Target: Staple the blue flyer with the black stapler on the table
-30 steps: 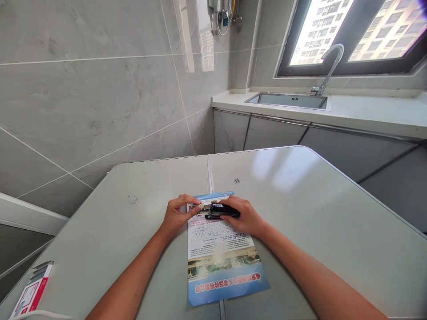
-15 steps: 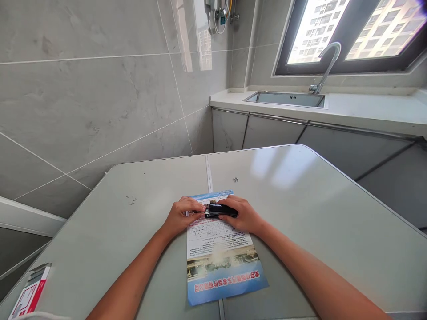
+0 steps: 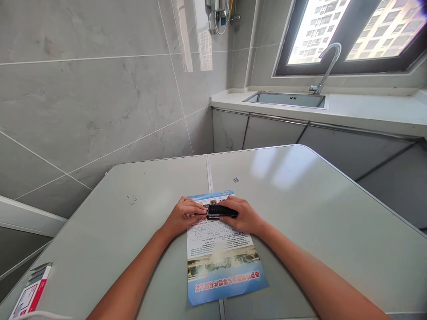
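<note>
A printed leaflet (image 3: 220, 258) with blue bands at both ends lies on the pale table (image 3: 307, 209), lengthwise toward me. A black stapler (image 3: 220, 211) rests across its upper part. My right hand (image 3: 245, 215) is wrapped over the stapler from the right. My left hand (image 3: 182, 216) lies on the leaflet's left edge, fingers bent, fingertips touching the stapler's left end and pressing the paper down.
A small pair of loose staples (image 3: 236, 179) lies further back on the table. A red and white box (image 3: 31, 291) sits at the near left corner. Behind stand a counter with a steel sink (image 3: 287, 98), a tap (image 3: 328, 64), and a tiled wall on the left.
My left hand has slid right along the leaflet until its fingertips meet the stapler's end. The stapler has dropped lower onto the paper under my right hand.
</note>
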Motion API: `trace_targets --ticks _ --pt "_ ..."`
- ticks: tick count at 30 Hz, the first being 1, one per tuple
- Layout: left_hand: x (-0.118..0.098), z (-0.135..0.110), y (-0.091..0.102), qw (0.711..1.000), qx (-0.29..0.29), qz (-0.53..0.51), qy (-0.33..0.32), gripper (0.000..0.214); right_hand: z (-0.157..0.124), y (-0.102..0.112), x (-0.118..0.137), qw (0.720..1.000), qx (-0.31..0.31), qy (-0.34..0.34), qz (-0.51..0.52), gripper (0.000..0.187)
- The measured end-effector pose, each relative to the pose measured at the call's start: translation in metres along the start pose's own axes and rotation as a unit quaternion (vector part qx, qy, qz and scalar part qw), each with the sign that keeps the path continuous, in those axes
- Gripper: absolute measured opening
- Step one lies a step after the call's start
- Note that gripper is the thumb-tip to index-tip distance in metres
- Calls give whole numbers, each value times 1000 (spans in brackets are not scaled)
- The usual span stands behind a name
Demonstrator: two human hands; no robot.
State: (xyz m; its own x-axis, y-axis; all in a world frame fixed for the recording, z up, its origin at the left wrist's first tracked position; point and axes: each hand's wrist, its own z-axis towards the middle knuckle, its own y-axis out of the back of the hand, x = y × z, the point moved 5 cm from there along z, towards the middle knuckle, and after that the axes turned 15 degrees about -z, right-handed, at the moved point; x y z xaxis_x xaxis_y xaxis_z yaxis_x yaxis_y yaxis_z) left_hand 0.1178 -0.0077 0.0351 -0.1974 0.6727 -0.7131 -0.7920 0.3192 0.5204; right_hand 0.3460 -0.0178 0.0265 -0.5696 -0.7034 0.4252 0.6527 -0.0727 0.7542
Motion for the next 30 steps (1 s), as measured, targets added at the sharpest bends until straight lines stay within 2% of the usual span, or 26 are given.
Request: trace_targets --ticks 8,18,22,26,30 --pt "-5 0 1 998 30 28 -45 9 -1 -1 -2 1000 -5 -8 17 40" --pt "-5 -4 15 998 46 27 -28 13 1 17 -19 993 -15 -67 99 35" --pt "-9 -3 11 998 42 13 -37 17 1 18 -22 990 -10 -53 129 36" --pt "-11 -4 6 1000 6 -19 10 30 2 14 -12 989 1 -27 146 37" --pt "-13 -5 -2 999 17 -30 40 32 4 11 4 990 20 7 139 34"
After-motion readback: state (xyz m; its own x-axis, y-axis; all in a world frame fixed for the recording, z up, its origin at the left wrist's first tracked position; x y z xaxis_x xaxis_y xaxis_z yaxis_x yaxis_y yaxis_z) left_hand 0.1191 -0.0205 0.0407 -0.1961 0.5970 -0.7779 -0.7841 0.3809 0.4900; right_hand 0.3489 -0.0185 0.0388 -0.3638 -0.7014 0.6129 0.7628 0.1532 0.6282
